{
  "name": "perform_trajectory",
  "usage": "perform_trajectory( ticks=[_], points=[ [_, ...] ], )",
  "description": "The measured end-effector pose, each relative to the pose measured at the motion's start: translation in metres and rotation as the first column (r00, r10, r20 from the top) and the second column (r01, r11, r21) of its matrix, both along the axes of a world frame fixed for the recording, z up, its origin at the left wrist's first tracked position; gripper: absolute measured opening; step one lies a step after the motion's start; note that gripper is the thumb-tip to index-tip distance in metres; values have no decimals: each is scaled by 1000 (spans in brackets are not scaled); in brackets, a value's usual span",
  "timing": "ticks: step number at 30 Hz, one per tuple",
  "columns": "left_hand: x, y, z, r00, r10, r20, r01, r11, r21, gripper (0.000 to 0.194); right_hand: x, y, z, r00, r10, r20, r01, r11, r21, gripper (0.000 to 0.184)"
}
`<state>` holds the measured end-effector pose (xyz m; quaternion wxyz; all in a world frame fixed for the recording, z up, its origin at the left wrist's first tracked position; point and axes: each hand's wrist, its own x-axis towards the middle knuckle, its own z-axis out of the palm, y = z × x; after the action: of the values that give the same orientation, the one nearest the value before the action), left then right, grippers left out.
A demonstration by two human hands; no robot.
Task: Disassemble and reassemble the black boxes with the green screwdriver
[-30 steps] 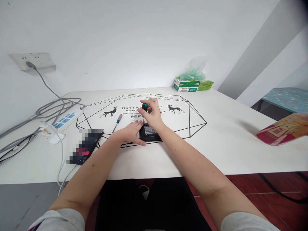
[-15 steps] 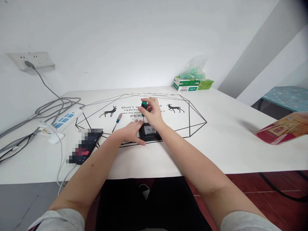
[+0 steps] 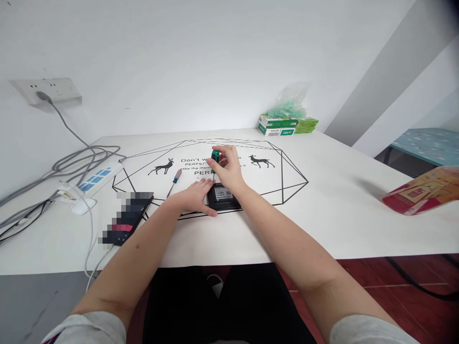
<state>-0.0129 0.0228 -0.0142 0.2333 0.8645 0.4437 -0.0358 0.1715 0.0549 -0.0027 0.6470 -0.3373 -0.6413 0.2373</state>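
A small black box-shaped device point(image 3: 224, 198) with a white label lies flat on the white table point(image 3: 322, 210). My left hand point(image 3: 195, 197) rests flat against its left side, fingers stretched out, thumb along its near edge. My right hand point(image 3: 228, 170) hovers above the device's far edge, fingers pinched round the green handle of a screwdriver point(image 3: 215, 157) that stands upright with its tip down on the device.
A second screwdriver point(image 3: 174, 182) with a blue and red handle lies left of my hands. A dark phone point(image 3: 127, 220) lies further left, beside a power strip point(image 3: 93, 180) and grey cables. Green boxes point(image 3: 283, 126) stand at the back. A red packet point(image 3: 419, 193) lies at the right.
My right hand's fingers have shifted slightly round the green handle. The left hand and the device have stayed still.
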Motion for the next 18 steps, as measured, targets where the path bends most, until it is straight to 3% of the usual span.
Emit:
perform_trajectory(
  ticks=[6,18],
  points=[
    [-1,1,-2,1000,-11,29,10,1000,13,153,1,3,-3,1000,-7,5,7,1000,-3,45],
    [0,0,3,1000,28,13,-28,1000,-8,161,2,4,-2,999,-27,-36,26,1000,-10,45]
  ],
)
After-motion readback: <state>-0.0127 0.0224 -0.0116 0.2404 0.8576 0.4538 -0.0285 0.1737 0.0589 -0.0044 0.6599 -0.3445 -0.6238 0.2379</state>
